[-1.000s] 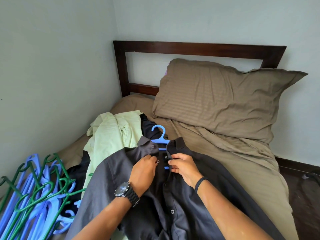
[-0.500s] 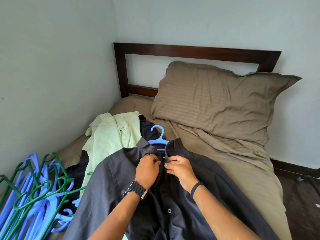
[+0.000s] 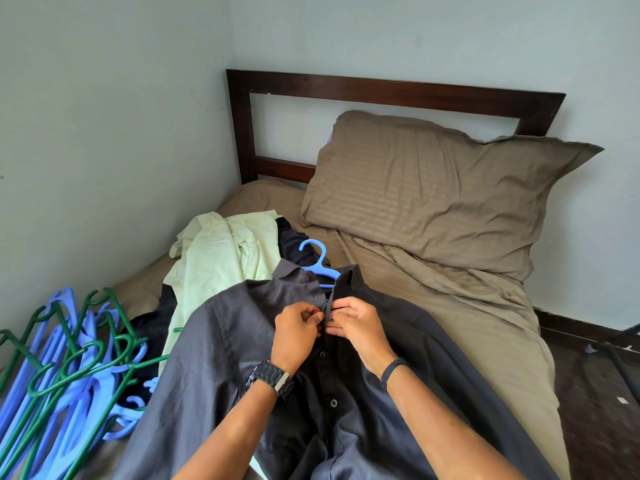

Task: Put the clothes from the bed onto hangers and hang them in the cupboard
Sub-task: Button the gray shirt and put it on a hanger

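Note:
A dark grey button shirt (image 3: pixel 221 344) lies spread on the bed with a blue hanger (image 3: pixel 317 263) inside it, the hook sticking out past the collar. My left hand (image 3: pixel 298 332) pinches the left edge of the shirt front just below the collar. My right hand (image 3: pixel 356 325) pinches the right edge, and the two hands meet at the placket. A pale green shirt (image 3: pixel 221 258) lies crumpled beyond the grey one, on top of dark clothes (image 3: pixel 292 242). The cupboard is out of view.
A heap of blue and green hangers (image 3: pixel 65 372) lies at the bed's left edge by the wall. A brown pillow (image 3: pixel 433 192) leans on the dark wooden headboard (image 3: pixel 381 90). Brown bedding (image 3: pixel 467 323) covers the right side; dark floor (image 3: pixel 595 393) lies beyond.
Both hands have come together at the shirt front below the collar, drawing the two edges shut over the hanger. The view has shifted slightly.

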Tool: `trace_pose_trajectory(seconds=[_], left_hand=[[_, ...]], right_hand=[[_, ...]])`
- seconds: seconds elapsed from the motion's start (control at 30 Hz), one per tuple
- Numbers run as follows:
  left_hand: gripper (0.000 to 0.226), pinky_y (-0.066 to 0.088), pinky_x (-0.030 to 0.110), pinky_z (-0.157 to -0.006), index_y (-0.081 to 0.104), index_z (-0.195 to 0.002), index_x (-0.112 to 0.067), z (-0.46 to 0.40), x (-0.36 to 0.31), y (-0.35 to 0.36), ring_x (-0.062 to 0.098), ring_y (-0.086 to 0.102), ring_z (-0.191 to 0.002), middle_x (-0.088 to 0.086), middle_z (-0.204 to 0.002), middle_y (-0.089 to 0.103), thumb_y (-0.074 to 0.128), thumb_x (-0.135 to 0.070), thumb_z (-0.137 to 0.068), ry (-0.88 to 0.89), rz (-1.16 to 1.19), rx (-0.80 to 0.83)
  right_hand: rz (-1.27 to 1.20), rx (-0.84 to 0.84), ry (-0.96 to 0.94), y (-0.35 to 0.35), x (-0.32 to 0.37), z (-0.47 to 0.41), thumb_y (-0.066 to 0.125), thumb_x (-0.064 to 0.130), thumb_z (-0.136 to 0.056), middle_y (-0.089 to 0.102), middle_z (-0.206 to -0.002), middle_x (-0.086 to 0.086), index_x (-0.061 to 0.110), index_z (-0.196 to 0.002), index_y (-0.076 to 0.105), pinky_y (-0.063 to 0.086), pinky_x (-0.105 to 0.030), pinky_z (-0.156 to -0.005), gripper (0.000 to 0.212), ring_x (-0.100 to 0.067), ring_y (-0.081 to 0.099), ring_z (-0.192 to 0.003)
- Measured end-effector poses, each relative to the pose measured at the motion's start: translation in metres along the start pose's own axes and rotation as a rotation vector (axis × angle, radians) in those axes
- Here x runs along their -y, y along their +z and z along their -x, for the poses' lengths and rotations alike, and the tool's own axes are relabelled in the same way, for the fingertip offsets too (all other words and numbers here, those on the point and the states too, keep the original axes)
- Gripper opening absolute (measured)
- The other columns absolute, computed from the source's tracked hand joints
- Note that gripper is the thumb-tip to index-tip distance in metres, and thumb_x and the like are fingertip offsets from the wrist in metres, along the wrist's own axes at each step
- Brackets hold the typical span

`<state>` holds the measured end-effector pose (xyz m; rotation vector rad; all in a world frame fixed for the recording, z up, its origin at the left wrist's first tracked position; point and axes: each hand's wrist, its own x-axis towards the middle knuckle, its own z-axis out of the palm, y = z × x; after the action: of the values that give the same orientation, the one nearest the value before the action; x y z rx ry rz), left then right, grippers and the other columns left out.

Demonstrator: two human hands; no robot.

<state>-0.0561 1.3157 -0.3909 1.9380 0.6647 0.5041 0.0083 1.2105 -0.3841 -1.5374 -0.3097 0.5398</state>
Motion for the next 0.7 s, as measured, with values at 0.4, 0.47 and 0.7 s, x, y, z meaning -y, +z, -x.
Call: trace_pose_trajectory(seconds=[0.4, 0.47, 0.7], left_hand=[[0.012, 0.044, 0.002, -0.069, 0.071, -0.095, -0.011, 0.009, -0.008, -0.001, -0.001, 0.062, -0.078, -0.007, -0.083, 0.069, 0.062, -0.01, -0.088, 0.086, -0.027, 0.025], [0.006, 0.043, 0.002, -0.065, 0.069, -0.09, -0.015, 0.014, -0.011, -0.001, -0.001, 0.063, -0.075, -0.013, -0.078, 0.066, 0.067, -0.014, -0.084, 0.091, -0.004, 0.039], [0.009, 0.043, 0.002, -0.066, 0.071, -0.09, -0.011, 0.012, -0.004, 0.001, -0.006, 0.059, -0.072, -0.008, -0.078, 0.066, 0.073, -0.013, -0.081, 0.093, -0.018, 0.007]], right_hand=[[0.065, -0.061, -0.066, -0.003, 0.002, 0.0, 0.066, -0.003, -0.084, 0.069, -0.082, -0.013, 0.012, -0.087, 0.065, 0.058, -0.027, -0.067, 0.015, -0.02, 0.071, -0.074], [0.124, -0.08, -0.083, -0.003, 0.002, 0.0, 0.066, -0.002, -0.084, 0.07, -0.08, -0.011, 0.012, -0.085, 0.065, 0.057, -0.023, -0.065, 0.015, -0.018, 0.07, -0.072], [0.138, -0.066, -0.09, -0.007, 0.002, -0.001, 0.07, 0.0, -0.081, 0.07, -0.075, -0.009, 0.011, -0.087, 0.065, 0.057, -0.024, -0.064, 0.013, -0.018, 0.07, -0.069]])
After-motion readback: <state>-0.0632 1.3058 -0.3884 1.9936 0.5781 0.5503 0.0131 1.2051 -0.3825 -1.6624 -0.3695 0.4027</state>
